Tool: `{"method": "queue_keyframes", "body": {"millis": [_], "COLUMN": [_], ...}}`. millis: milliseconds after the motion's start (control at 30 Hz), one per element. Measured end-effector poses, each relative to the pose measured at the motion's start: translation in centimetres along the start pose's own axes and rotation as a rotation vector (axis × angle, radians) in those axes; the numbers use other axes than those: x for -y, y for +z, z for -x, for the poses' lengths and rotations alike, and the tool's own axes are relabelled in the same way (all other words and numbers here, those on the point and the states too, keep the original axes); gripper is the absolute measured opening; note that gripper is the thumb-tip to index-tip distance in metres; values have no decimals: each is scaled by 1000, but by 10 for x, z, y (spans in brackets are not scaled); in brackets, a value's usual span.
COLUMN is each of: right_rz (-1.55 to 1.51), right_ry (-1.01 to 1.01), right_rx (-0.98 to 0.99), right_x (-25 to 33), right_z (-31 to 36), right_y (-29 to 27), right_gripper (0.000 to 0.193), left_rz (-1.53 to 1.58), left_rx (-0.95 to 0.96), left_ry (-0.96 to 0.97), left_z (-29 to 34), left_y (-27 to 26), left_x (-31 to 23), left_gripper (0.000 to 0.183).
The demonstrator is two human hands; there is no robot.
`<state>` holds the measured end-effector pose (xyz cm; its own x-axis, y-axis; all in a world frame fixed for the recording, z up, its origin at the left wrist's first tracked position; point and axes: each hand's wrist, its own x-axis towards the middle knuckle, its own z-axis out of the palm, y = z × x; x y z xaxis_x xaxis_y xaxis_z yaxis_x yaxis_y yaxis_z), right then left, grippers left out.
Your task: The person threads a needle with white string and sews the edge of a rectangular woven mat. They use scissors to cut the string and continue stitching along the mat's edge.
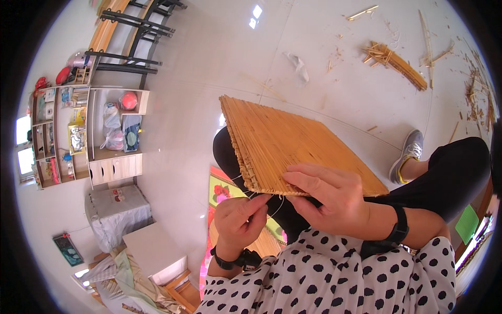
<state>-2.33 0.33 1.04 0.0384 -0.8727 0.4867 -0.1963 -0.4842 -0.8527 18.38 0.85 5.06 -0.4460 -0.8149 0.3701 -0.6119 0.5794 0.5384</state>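
A flat panel of tightly bound yellow straw stalks (pixel 300 138) rests tilted over my lap, its layered cut ends showing along the left side. My right hand (pixel 332 196) grips its near edge, fingers on top and thumb beneath. At the near left corner my left hand (pixel 238 222) is closed in a pinch, index finger touching the edge. Thin white thread (pixel 282 205) loops below that edge beside the left fingertips. What exactly lies between those fingertips is partly hidden.
A straw bundle (pixel 397 65) and loose stalks (pixel 476 91) litter the tiled floor at the far right. A crumpled clear wrapper (pixel 299 68) lies farther in. Shelves (pixel 78 131), a covered box (pixel 117 212) and folded black-legged tables (pixel 136 39) line the left. A floral mat (pixel 219 191) is below me.
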Motion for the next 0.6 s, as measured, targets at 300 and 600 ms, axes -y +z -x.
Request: {"method": "queue_keyframes", "body": {"millis": [300,600], "right_rz": [-44,-54], "right_ry": [-66,25], "right_rx": [37,70], "right_x": [-9,-7], "right_z": [-3,-7], "right_y": [2,-2], "right_gripper": [42,41], "left_rz": [-33,-81], "left_rx": [8,8], "left_ry": [-27,-88], "left_z": [5,4], "left_y": [-6,-3], "left_x": [-3,-14], "left_gripper": [33,34]}}
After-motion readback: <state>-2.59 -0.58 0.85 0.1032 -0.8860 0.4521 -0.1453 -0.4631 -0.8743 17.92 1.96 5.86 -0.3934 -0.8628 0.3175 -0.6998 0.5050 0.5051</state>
